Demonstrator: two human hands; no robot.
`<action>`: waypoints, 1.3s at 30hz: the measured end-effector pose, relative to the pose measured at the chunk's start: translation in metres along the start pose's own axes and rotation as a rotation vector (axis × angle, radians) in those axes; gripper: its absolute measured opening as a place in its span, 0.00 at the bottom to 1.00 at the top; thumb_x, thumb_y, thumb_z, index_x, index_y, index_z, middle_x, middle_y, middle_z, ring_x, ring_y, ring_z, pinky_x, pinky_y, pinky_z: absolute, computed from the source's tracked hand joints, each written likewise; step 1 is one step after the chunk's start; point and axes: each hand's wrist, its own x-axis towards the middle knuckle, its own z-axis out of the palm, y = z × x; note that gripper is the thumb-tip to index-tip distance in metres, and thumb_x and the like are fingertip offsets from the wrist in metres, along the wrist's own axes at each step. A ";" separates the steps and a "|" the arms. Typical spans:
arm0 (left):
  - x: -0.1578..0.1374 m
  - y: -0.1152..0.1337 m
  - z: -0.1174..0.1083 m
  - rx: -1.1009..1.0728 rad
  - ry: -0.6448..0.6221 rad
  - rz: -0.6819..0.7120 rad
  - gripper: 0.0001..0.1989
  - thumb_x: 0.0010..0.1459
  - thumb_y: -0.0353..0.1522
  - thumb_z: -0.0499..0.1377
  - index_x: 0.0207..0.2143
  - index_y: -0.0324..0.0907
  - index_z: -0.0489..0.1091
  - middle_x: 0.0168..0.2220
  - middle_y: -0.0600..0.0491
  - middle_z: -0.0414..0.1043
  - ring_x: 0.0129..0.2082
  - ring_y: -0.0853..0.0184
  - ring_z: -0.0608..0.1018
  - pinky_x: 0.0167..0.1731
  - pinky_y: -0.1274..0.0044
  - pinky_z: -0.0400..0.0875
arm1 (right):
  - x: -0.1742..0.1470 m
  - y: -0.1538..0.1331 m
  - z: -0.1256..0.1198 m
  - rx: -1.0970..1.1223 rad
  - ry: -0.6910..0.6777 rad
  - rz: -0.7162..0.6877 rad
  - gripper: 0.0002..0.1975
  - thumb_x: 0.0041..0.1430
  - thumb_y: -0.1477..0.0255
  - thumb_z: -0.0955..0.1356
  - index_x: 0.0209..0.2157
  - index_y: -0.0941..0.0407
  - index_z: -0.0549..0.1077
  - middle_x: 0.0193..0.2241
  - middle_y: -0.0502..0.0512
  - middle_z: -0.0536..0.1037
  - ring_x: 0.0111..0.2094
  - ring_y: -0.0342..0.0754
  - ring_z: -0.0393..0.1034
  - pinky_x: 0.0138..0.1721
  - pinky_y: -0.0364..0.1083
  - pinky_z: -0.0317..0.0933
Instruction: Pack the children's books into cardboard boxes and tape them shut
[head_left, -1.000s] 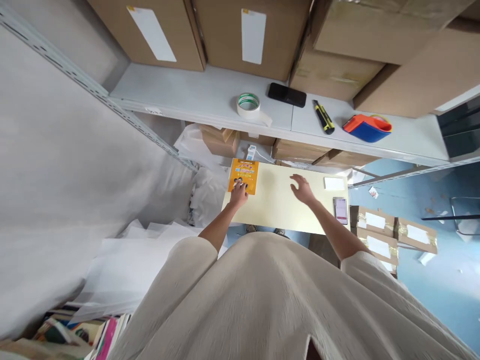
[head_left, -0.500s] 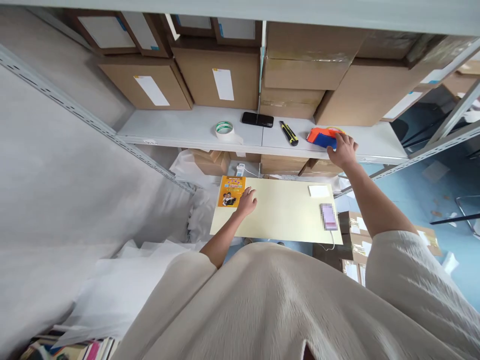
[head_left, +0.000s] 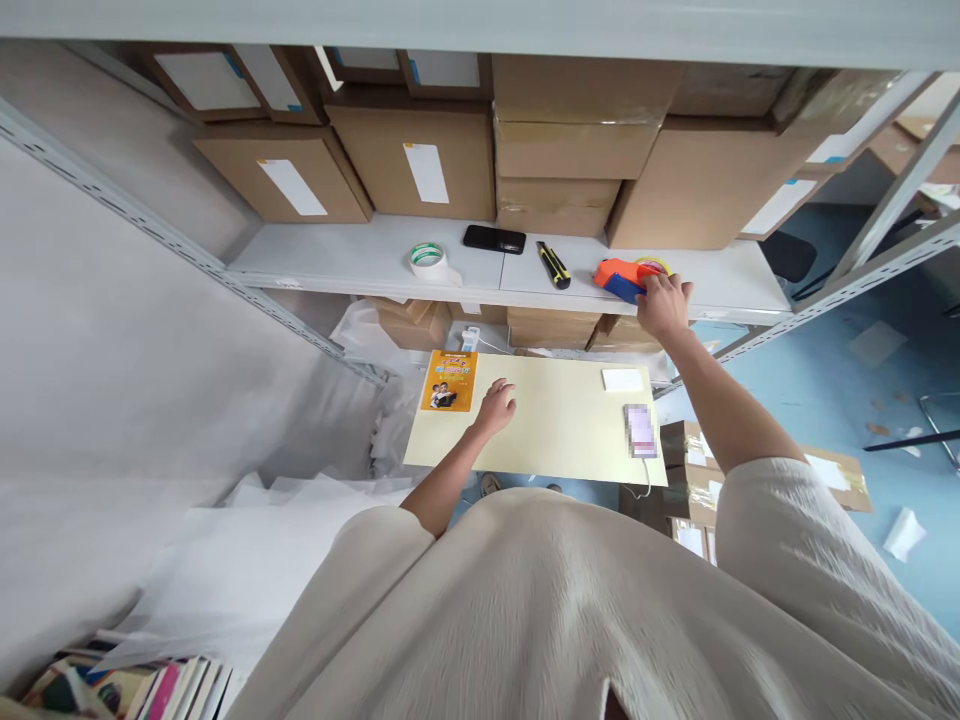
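Observation:
On the right part of the shelf (head_left: 360, 262), my right hand (head_left: 665, 303) has its fingers closed around the near right end of an orange and blue tape dispenser (head_left: 619, 277). A roll of yellowish tape (head_left: 654, 266) shows just behind the fingers. My left hand (head_left: 496, 406) is over the pale yellow table (head_left: 562, 420), fingers apart and holding nothing. Left of it lies an orange book (head_left: 449, 381) with a picture on its cover, not touched by the hand. A black and yellow utility knife (head_left: 553, 265) rests on the shelf left of the dispenser.
A white tape roll (head_left: 429, 261) and a black phone (head_left: 494, 239) lie along the shelf, with cardboard boxes (head_left: 420, 150) behind. On the table's right are a white card (head_left: 622, 380) and a blurred-screen phone (head_left: 640, 431) on a cable. Metal uprights (head_left: 862, 262) flank the shelf.
My left hand has shifted right, away from the book's edge. The tape dispenser has turned slightly under my right hand. The whole view has swung a little to the right.

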 end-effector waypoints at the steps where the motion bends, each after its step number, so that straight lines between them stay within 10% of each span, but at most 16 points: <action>1: 0.001 0.003 0.003 0.001 -0.010 0.010 0.23 0.72 0.29 0.58 0.67 0.43 0.75 0.78 0.38 0.64 0.78 0.52 0.69 0.78 0.58 0.64 | -0.012 -0.002 -0.004 0.003 0.004 0.011 0.24 0.75 0.65 0.64 0.66 0.59 0.74 0.61 0.77 0.77 0.62 0.75 0.63 0.63 0.77 0.55; 7: 0.007 0.016 0.029 -0.004 -0.066 0.033 0.22 0.72 0.28 0.58 0.66 0.43 0.76 0.76 0.40 0.66 0.78 0.53 0.69 0.78 0.59 0.65 | -0.128 -0.025 0.003 0.104 -0.002 0.097 0.24 0.75 0.64 0.62 0.66 0.54 0.72 0.61 0.72 0.77 0.61 0.73 0.66 0.62 0.70 0.60; 15: -0.005 0.012 0.041 0.020 -0.145 0.050 0.21 0.72 0.28 0.58 0.65 0.44 0.76 0.75 0.40 0.68 0.79 0.54 0.68 0.79 0.60 0.64 | -0.256 -0.056 0.096 0.214 -0.369 0.397 0.19 0.69 0.70 0.65 0.59 0.55 0.75 0.63 0.72 0.79 0.64 0.71 0.69 0.63 0.65 0.64; 24: -0.030 -0.014 0.028 0.052 -0.180 -0.002 0.21 0.73 0.29 0.57 0.65 0.42 0.76 0.73 0.40 0.70 0.77 0.55 0.70 0.80 0.61 0.62 | -0.287 -0.047 0.152 0.165 -0.461 0.662 0.19 0.71 0.66 0.66 0.58 0.58 0.78 0.58 0.76 0.82 0.65 0.68 0.73 0.64 0.63 0.66; 39: -0.035 -0.031 0.013 -0.008 -0.200 0.025 0.22 0.71 0.28 0.57 0.64 0.41 0.77 0.69 0.41 0.75 0.72 0.55 0.76 0.77 0.61 0.68 | -0.291 -0.047 0.159 0.178 -0.496 0.732 0.18 0.70 0.58 0.68 0.52 0.54 0.79 0.50 0.72 0.83 0.56 0.67 0.79 0.56 0.62 0.73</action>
